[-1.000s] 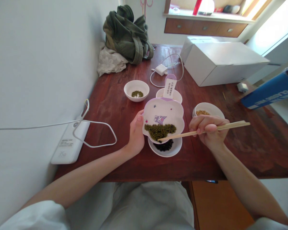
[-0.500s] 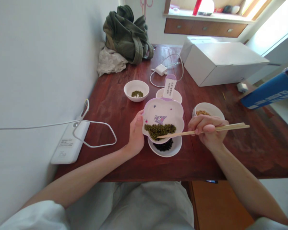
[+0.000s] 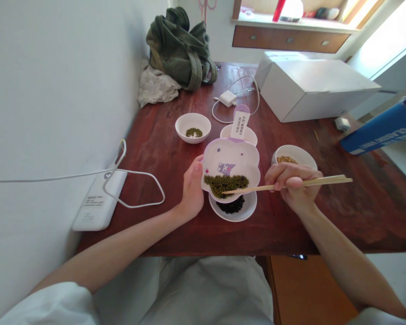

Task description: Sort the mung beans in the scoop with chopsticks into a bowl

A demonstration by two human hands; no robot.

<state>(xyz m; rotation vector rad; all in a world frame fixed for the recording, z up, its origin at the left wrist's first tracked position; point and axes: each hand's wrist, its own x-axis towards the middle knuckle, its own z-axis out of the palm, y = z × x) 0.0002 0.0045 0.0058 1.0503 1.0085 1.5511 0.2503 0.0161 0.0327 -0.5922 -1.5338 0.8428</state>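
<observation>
The left hand (image 3: 193, 189) has its fingers closed on the left edge of the flower-shaped plate (image 3: 233, 155), which is held partly over the near bowl (image 3: 250, 210). The right hand's (image 3: 299, 180) fingers are pinched around a pair of chopsticks (image 3: 257, 188), tips among the green beans (image 3: 226, 183) along the plate's near edge. Handling looks partway along: black pieces (image 3: 232, 207) lie in the near bowl, tan pieces (image 3: 287, 160) in the right bowl (image 3: 304, 155), and a smaller green portion (image 3: 193, 132) in the far-left bowl (image 3: 180, 128) (the bowl behind the plate is too covered to judge), while the larger green heap is on the plate.
</observation>
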